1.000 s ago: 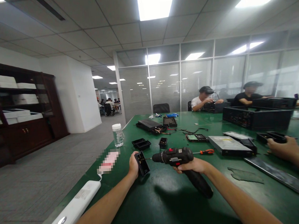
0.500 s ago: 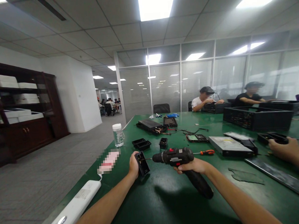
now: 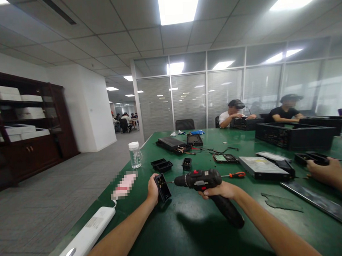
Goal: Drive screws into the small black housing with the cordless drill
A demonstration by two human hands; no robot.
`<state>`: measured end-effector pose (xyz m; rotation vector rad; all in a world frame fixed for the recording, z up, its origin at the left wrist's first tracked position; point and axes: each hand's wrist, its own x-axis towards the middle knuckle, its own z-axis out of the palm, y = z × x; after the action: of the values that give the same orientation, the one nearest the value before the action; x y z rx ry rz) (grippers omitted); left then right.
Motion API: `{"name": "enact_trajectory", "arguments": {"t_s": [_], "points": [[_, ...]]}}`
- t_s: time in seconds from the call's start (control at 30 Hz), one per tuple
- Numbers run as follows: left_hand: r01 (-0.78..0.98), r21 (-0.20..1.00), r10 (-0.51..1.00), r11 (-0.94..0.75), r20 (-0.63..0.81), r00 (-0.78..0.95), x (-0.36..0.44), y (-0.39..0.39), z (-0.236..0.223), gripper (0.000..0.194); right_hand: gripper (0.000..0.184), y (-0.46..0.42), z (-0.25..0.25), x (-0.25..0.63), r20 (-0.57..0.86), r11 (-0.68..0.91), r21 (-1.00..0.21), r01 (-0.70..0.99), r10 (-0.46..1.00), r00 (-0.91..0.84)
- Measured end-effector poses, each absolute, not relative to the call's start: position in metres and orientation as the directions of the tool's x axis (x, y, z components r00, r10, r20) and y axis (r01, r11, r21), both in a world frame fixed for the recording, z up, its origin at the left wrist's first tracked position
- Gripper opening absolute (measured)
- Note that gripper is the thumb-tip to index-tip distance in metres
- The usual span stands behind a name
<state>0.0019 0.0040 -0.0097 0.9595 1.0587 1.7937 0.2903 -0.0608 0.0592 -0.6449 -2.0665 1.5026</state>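
Tilted in your left hand [image 3: 153,192], a small black box [image 3: 165,193] turns its open face toward the power drill [image 3: 201,178] gripped in your right hand [image 3: 220,189]. Your left fingers close around the box's outer side, presumably to brace it against the tool while leaving the opening free. The drill lies nearly level, its slim bit [image 3: 170,182] pointing into the box, likely to line up with the brassy spots inside; whether the tip is seated cannot be told. Just beyond, a twin-compartment black tray [image 3: 165,168] and a smaller black holder [image 3: 186,165] sit on the green table [image 3: 153,236], within easy reach. An orange-handled screwdriver [image 3: 237,175] lies behind the drill, near a silver-topped drive [image 3: 263,166]. At far right, a neighbor's hand [image 3: 328,169] grips a black part. Compared with a second ago, your hold is virtually unchanged; across the table, the black case [image 3: 327,124] before a co-worker in black [image 3: 285,112] has swung round.
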Motion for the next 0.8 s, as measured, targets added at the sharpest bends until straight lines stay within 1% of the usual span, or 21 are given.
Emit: {"name": "enact_trajectory", "arguments": {"t_s": [0.13,0.23,0.6,0.8], "points": [[-0.267,0.915,0.908,-0.303,0.192,-0.373,0.0022,0.0036,-0.0089,0.030,0.033,-0.0596,0.0567,0.2906,0.117,0.256,-0.964,0.078,0.665,-0.738],[-0.269,0.919,0.913,-0.288,0.179,-0.368,0.0023,0.0031,-0.0082,0.032,0.032,-0.0605,0.0584,0.2902,0.121,0.281,-0.956,0.084,0.641,-0.758],[-0.269,0.913,0.907,-0.307,0.196,-0.372,0.0017,0.0042,-0.0104,0.029,0.032,-0.0590,0.0563,0.2909,0.137,0.258,-0.965,0.043,0.640,-0.756],[-0.292,0.905,0.914,-0.311,0.201,-0.352,0.0007,0.0055,-0.0116,0.027,0.030,-0.0577,0.0557,0.2914,0.137,0.266,-0.963,0.047,0.632,-0.763]]}}
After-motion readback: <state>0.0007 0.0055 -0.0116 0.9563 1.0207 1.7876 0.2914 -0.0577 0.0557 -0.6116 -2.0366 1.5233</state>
